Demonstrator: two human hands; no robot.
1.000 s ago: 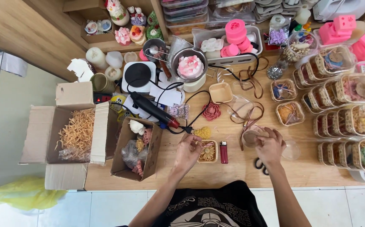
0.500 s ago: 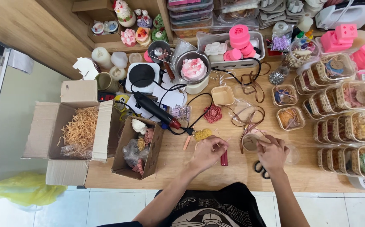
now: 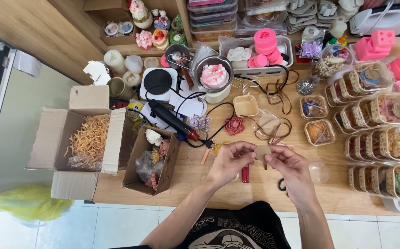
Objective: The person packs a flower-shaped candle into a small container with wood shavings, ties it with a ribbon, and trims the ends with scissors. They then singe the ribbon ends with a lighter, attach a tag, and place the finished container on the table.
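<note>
- Both hands meet over the front middle of the wooden table (image 3: 255,193): the left hand (image 3: 230,161) and the right hand (image 3: 286,162) each pinch an edge of a small round brown tag (image 3: 262,151), fingertips closed on it, and hold it up clear of the tabletop.
- The disc looks like thin, matte card, so a light pinch at the rim seems wise; squeezing harder would likely crease it.
- Holding it flat between the two hands should help keep it from twisting; whether anything hangs from it I cannot tell.
- Just below the left hand lies a red lighter (image 3: 245,174), slim, glossy and hard-edged.
- Near the right wrist, black scissors (image 3: 281,185) peek out, partly hidden by the arm.
- To the right sits a clear plastic dome lid (image 3: 319,172), smooth and see-through.
- Behind the hands, thin brown ribbon (image 3: 273,131) loops loosely across the table, beside a dark pink flower-shaped piece (image 3: 234,125) with carved petals.
- Left of the hands, a small open cardboard box (image 3: 151,161) holds wrapped moulded pieces; a larger carton (image 3: 78,138) holds shredded paper fill, pale orange and crinkly.
- A black heat tool with a red tip (image 3: 172,121) lies with its cord trailing.
- On the right, rows of clear-lidded tubs (image 3: 384,133) stand close together, filled with mixed-colour pieces.
</note>
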